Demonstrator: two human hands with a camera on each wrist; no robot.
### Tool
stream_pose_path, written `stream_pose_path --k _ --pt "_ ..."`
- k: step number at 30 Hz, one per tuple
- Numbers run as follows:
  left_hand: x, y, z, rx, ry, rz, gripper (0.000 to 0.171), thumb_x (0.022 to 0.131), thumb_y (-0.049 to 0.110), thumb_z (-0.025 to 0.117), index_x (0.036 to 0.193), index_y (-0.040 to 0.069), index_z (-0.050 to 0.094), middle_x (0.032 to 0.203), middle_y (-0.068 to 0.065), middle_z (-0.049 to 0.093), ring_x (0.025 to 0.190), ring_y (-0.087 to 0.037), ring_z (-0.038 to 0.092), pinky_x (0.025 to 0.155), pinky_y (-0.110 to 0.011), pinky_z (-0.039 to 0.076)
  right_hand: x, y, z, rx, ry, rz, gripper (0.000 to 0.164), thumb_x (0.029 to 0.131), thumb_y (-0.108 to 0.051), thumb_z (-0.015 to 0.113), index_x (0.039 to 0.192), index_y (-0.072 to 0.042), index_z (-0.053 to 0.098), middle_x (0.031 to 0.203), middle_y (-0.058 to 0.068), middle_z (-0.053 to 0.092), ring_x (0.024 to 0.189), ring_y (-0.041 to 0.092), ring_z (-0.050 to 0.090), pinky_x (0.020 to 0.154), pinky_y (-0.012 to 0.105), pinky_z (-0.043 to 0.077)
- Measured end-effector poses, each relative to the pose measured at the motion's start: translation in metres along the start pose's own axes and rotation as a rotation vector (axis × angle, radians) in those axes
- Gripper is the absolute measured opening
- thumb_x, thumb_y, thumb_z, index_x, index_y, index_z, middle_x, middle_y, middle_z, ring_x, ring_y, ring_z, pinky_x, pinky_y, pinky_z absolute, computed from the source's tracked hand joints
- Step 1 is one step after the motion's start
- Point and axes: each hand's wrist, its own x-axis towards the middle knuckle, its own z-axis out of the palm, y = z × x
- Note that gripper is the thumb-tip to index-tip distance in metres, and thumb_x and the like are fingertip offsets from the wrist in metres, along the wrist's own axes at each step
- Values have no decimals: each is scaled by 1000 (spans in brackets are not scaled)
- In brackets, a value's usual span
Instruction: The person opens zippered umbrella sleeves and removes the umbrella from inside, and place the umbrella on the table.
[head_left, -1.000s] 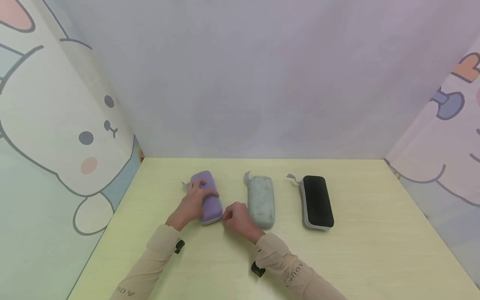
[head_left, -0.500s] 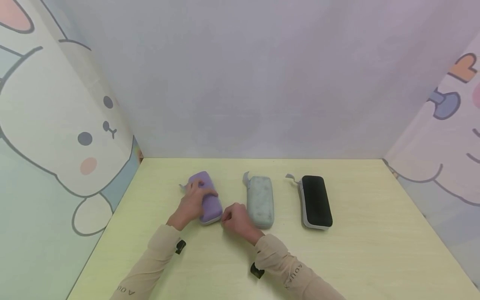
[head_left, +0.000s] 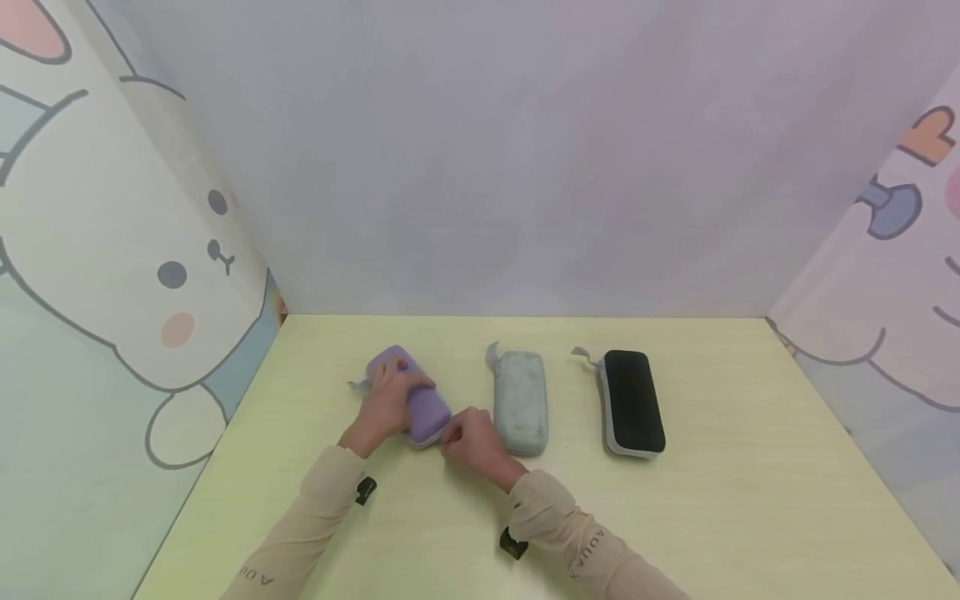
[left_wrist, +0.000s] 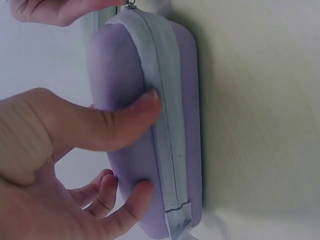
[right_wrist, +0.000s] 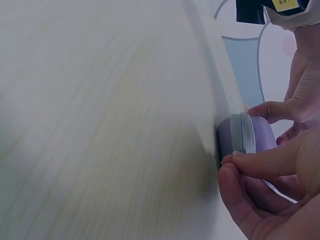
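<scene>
A purple zip case [head_left: 431, 412] lies at a slant on the table, left of the middle. My left hand [head_left: 385, 406] grips it across the top, with the thumb on the grey zipper band [left_wrist: 162, 100] and the fingers over the purple cover. At the case's near right corner, my right hand [head_left: 477, 443] pinches the small zipper pull [left_wrist: 131, 5] between thumb and forefinger. Along the side seen in the left wrist view, the zipper's two edges lie together. A grey fabric tab [left_wrist: 178, 220] sticks out at the case's far end.
Just right of my right hand lies a pale grey-green zip case [head_left: 521, 404] with a fabric tab. Farther right is a black-topped case [head_left: 634, 404] with a white side. A pale wall [head_left: 525, 167] stands behind the wooden table [head_left: 750, 467].
The purple case has turned: its far end swung left and its near end shifted slightly right. My left hand turned with it, while the right hand stays pinched at the corner.
</scene>
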Motion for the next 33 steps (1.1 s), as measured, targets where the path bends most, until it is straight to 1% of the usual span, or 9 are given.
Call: stream_pose_path --k 3,10,15,22,25,29,33 --pt "1 -1 -1 -2 4 6 54 54 -13 75 101 14 73 122 -26 44 109 -43 37 82 -55 42 -1 -2 1 -2 2 -13 17 67 13 63 64 -1 72 59 3 66 52 -1 53 49 13 43" --pt "2 -2 -1 -18 -2 -13 56 53 -13 74 103 13 73 123 -27 43 112 -43 36 84 -54 41 -1 -3 2 9 -6 -4 17 66 14 63 63 0 72 59 4 65 53 -1 53 50 13 43" --pt "1 -2 0 -20 8 -23 58 52 -13 74 103 12 73 121 -27 45 111 -43 37 84 -53 41 -2 -4 4 9 -2 5 18 64 14 62 63 0 72 58 3 65 54 -1 51 50 13 42" --pt "1 0 1 -15 9 -39 60 50 -12 76 104 13 73 123 -27 45 112 -43 37 77 -51 45 -2 -5 5 3 8 17 18 63 14 62 63 -1 72 57 3 65 53 -1 52 49 13 42" --pt "1 0 0 -9 0 -33 62 48 -12 78 105 13 72 123 -27 45 111 -42 36 74 -50 46 -2 -4 5 11 7 17 17 64 14 63 63 0 72 57 3 65 52 0 52 49 13 42" --pt "1 -2 0 -3 -7 -20 64 47 -10 79 106 13 72 122 -25 45 110 -41 38 76 -49 46 -3 -4 6 -1 11 1 17 64 14 63 63 -1 71 57 2 64 51 -1 52 48 13 42" --pt "-2 -6 -3 5 -28 14 64 48 -3 84 108 12 71 119 -22 47 108 -39 40 78 -49 46 -4 -2 5 -15 29 -5 18 65 13 63 61 -2 71 57 1 64 52 -2 51 49 12 41"
